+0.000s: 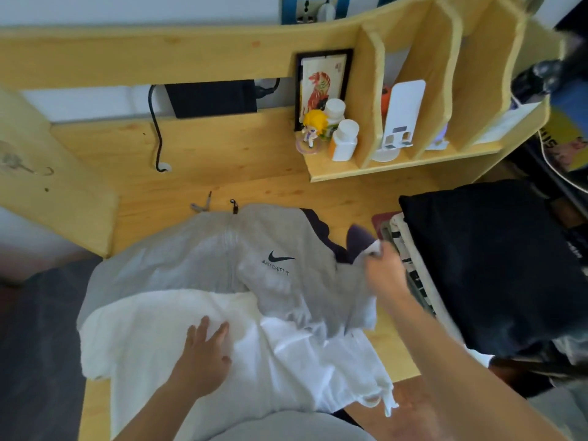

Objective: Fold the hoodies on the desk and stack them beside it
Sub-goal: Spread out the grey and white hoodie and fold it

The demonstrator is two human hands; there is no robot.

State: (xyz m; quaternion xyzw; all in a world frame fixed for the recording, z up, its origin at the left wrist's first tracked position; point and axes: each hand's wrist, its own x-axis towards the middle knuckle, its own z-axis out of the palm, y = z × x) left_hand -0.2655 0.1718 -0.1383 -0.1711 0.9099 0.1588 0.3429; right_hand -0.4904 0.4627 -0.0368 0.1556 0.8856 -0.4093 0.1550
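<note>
Now we have a grey hoodie [248, 259] spread front-up across the wooden bench [197, 173], its zip running away from us and a dark logo on the chest. Our left hand [203, 354] lies flat on the pale, whitish cloth [286, 354] that covers the hoodie's near part — fingers straight and spread, pressing down, closed round nothing. Our right hand [386, 272] is further out and to the right, and its grip is closed on a bunched fold of the hoodie's grey fabric, lifted a little off the bench; the pinch itself is blurred, so we cannot tell exactly which fingers hold it. Just beyond that grip a dark purple garment [356, 240] peeks out from under the grey one. Right of the grip — almost touching the wrist — sits a stack of folded clothes [410, 268] with a black garment [486, 265] on top. Further beyond the grip, a shelf [337, 170] carries a framed picture [321, 84], a small figurine [313, 125] and two white bottles [345, 140].
</note>
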